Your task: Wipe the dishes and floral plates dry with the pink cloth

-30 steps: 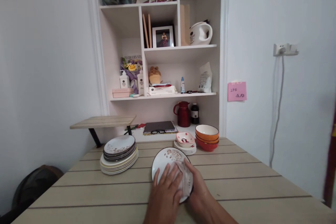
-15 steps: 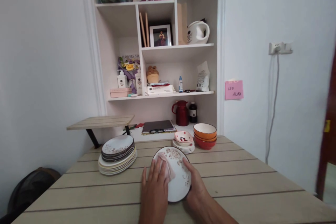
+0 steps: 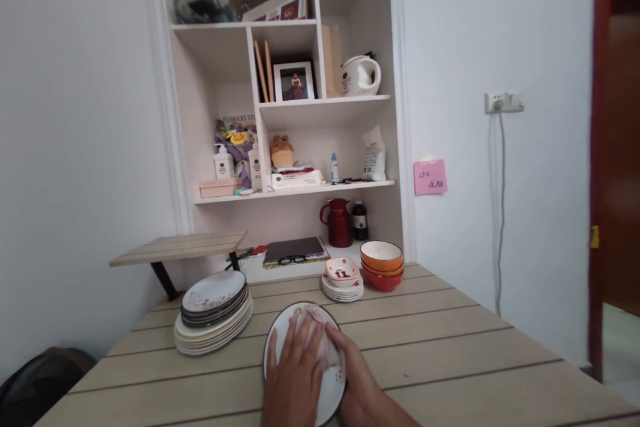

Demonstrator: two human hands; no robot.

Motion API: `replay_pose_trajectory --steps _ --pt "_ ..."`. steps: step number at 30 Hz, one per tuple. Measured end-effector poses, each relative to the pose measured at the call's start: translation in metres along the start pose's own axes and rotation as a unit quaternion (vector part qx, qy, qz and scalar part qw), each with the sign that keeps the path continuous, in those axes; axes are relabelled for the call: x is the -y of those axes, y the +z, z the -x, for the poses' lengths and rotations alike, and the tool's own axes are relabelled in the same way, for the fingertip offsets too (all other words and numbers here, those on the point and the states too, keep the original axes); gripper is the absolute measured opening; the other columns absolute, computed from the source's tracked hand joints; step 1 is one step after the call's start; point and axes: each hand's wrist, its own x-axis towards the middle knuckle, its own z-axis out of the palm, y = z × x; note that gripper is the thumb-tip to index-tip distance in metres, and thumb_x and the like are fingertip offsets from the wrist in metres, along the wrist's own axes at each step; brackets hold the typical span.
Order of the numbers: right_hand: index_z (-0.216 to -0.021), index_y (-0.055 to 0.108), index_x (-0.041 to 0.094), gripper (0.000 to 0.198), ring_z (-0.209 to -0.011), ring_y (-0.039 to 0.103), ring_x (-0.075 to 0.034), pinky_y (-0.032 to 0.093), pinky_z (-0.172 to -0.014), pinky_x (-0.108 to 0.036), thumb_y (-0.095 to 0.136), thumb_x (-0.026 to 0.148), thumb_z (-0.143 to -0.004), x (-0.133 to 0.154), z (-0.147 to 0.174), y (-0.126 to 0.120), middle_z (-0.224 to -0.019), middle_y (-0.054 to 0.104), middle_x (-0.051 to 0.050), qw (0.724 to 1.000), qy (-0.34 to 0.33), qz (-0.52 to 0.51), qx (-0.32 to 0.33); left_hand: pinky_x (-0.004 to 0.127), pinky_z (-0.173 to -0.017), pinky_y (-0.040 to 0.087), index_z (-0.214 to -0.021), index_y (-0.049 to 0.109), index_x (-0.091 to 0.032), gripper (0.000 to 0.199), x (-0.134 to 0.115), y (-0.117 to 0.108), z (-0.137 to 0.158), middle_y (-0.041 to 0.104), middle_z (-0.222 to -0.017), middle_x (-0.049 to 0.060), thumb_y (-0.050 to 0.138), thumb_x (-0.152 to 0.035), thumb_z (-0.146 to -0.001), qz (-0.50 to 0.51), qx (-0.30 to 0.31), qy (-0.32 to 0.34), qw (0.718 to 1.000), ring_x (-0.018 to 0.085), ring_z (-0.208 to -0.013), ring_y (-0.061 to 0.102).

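A white plate (image 3: 331, 395) with a dark rim and brown floral print is tilted up over the near part of the table. My right hand (image 3: 359, 377) grips its right edge, thumb on the face and the other fingers out of sight behind it. My left hand (image 3: 294, 370) lies across the plate's face, pressing a pale pink cloth (image 3: 327, 350) against it. Part of the cloth is hidden beneath the fingers. To the left stands a stack of plates (image 3: 214, 292), dark-rimmed floral ones above larger pale ones.
Beyond the plate, a small panda-print dish (image 3: 343, 271) sits on small white plates (image 3: 343, 292), beside stacked orange and red bowls (image 3: 382, 265). A raised wooden shelf (image 3: 177, 247) overhangs the table's left back. Behind are a dark red jug (image 3: 340, 223) and a closed laptop (image 3: 294, 249).
My left hand and the cloth have shifted across the plate towards its right side. The view has swung slightly right and up, so the surroundings appear further left and lower.
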Motion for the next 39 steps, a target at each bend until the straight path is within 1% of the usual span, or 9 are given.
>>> replay_pose_trajectory --steps 3,6,12,17,20,27,31,35,39 --pt "-0.098 0.074 0.01 0.037 -0.089 0.072 -0.027 0.05 -0.091 -0.038 0.065 0.038 -0.075 -0.001 -0.004 -0.002 -0.087 0.078 -0.012 1.0 -0.008 -0.017 0.019 0.056 -0.108 0.029 -0.144 0.035 -0.037 0.059 0.006 0.003 -0.001 0.044 -0.148 -0.002 0.038 -0.013 -0.09 -0.022 0.006 -0.075 0.997 0.025 -0.135 0.04" --pt "-0.097 0.074 0.01 0.038 -0.09 0.072 -0.029 0.051 -0.091 -0.041 0.065 0.04 -0.075 0.0 -0.007 -0.006 -0.086 0.078 -0.014 0.999 -0.002 -0.012 0.032 0.053 -0.107 0.032 -0.145 0.036 -0.035 0.057 0.009 0.012 0.002 0.045 -0.147 -0.001 0.036 -0.015 -0.091 -0.029 -0.002 -0.094 0.995 0.025 -0.134 0.042" --pt "-0.098 0.074 0.011 0.043 -0.092 0.071 -0.031 0.051 -0.091 -0.043 0.067 0.044 -0.071 0.003 -0.016 -0.016 -0.088 0.078 -0.014 0.999 -0.005 0.0 0.032 0.044 -0.106 0.037 -0.147 0.034 -0.031 0.063 0.015 0.045 0.014 0.045 -0.147 0.0 0.042 -0.014 -0.087 -0.022 -0.039 -0.031 0.998 0.023 -0.134 0.042" --pt "-0.098 0.074 0.01 0.043 -0.095 0.07 -0.029 0.051 -0.092 -0.04 0.069 0.043 -0.071 0.007 -0.019 -0.021 -0.094 0.078 -0.014 0.998 -0.004 -0.013 0.063 0.04 -0.106 0.038 -0.147 0.033 -0.032 0.076 0.014 0.059 0.018 0.041 -0.15 0.0 0.049 -0.009 -0.076 0.008 -0.025 0.053 0.998 0.023 -0.135 0.04" --pt "-0.096 0.074 0.01 0.043 -0.095 0.07 -0.028 0.051 -0.091 -0.038 0.071 0.044 -0.069 0.007 -0.017 -0.021 -0.092 0.078 -0.014 0.998 0.02 -0.008 0.062 0.041 -0.108 0.036 -0.145 0.037 -0.034 0.077 0.012 0.056 0.017 0.041 -0.15 -0.001 0.051 -0.009 -0.074 0.008 -0.025 0.04 0.999 0.023 -0.135 0.04" --pt "-0.095 0.075 0.017 0.04 -0.095 0.07 -0.032 0.052 -0.089 -0.044 0.069 0.048 -0.07 0.005 -0.015 -0.019 -0.09 0.078 -0.012 0.996 0.053 0.022 0.062 0.049 -0.11 0.032 -0.139 0.046 -0.031 0.058 0.012 0.034 0.009 0.048 -0.145 0.002 0.046 -0.013 -0.084 -0.028 -0.074 -0.068 0.995 0.025 -0.133 0.042" --pt "-0.094 0.075 0.013 0.04 -0.092 0.071 -0.029 0.051 -0.09 -0.041 0.068 0.046 -0.073 0.004 -0.013 -0.019 -0.088 0.078 -0.012 0.999 0.028 0.016 0.041 0.049 -0.106 0.037 -0.128 0.056 -0.025 0.045 0.01 0.028 0.009 0.047 -0.145 0.008 0.044 -0.014 -0.086 -0.016 -0.094 -0.102 0.99 0.026 -0.133 0.042" --pt "-0.094 0.074 0.01 0.038 -0.089 0.071 -0.028 0.051 -0.09 -0.04 0.067 0.043 -0.075 0.005 -0.009 -0.013 -0.085 0.078 -0.013 1.0 0.008 -0.004 0.024 0.043 -0.103 0.043 -0.123 0.058 -0.02 0.043 0.006 0.024 0.012 0.05 -0.142 0.009 0.047 -0.014 -0.082 0.044 -0.064 -0.052 0.996 0.024 -0.132 0.043" --pt "-0.09 0.073 0.008 0.036 -0.087 0.071 -0.028 0.05 -0.089 -0.039 0.065 0.041 -0.077 0.006 -0.006 -0.009 -0.082 0.078 -0.013 0.999 -0.008 -0.026 0.019 0.041 -0.106 0.042 -0.126 0.058 -0.022 0.047 -0.001 0.015 0.015 0.048 -0.144 0.008 0.054 -0.019 -0.079 0.099 -0.029 -0.013 0.995 0.024 -0.133 0.043"
